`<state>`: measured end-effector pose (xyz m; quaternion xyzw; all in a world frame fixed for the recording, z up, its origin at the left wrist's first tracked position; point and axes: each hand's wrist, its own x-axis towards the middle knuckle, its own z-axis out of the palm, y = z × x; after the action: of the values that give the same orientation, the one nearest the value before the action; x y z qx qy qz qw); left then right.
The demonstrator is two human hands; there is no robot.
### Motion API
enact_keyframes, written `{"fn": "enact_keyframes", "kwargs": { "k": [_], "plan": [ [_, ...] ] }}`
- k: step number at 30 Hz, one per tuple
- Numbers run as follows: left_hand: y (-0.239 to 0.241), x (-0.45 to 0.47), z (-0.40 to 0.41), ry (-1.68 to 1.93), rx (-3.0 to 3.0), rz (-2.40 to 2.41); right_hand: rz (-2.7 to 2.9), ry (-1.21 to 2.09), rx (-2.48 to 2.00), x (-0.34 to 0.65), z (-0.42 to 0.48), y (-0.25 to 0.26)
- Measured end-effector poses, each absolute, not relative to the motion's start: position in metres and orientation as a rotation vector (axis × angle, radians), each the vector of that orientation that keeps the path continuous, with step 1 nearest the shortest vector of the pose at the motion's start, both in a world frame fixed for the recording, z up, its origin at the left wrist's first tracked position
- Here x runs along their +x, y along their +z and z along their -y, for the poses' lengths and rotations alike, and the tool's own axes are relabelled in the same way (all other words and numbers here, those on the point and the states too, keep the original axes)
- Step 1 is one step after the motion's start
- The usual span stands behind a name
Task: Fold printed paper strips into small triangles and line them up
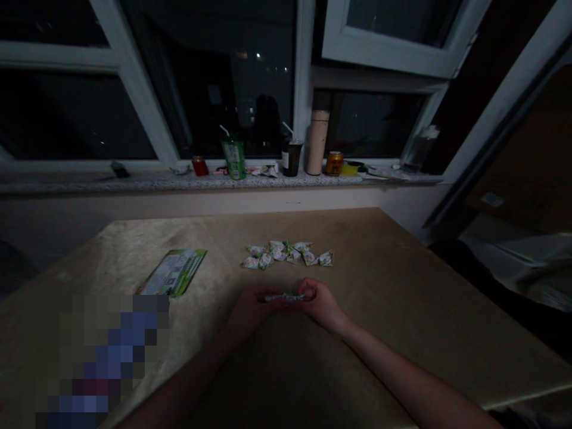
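My left hand (250,310) and my right hand (320,304) meet over the table (402,298), each pinching one end of a small wrapped candy (286,297) held level between them. Just beyond the hands lies a loose row of several more wrapped candies (288,254), white with green and pink print. A flat green and white packet (173,273) lies to the left of them.
A stone windowsill (134,180) behind the table carries a green drink carton (234,158), a dark cup with a straw (291,158), a tall beige flask (317,142), two small cans and papers. A blurred patch covers the table's near left. The room is dim.
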<state>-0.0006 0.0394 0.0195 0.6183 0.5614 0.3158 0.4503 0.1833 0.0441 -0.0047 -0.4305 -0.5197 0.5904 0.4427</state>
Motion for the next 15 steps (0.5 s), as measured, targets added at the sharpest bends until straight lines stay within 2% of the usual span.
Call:
{"fn": "enact_keyframes", "kwargs": {
  "k": [15],
  "plan": [
    [0.0116, -0.0021, -0.0411, 0.806, 1.450, -1.313, 1.231, 1.520, -1.002, 0.1853, -0.0428, -0.0028]
  ]
}}
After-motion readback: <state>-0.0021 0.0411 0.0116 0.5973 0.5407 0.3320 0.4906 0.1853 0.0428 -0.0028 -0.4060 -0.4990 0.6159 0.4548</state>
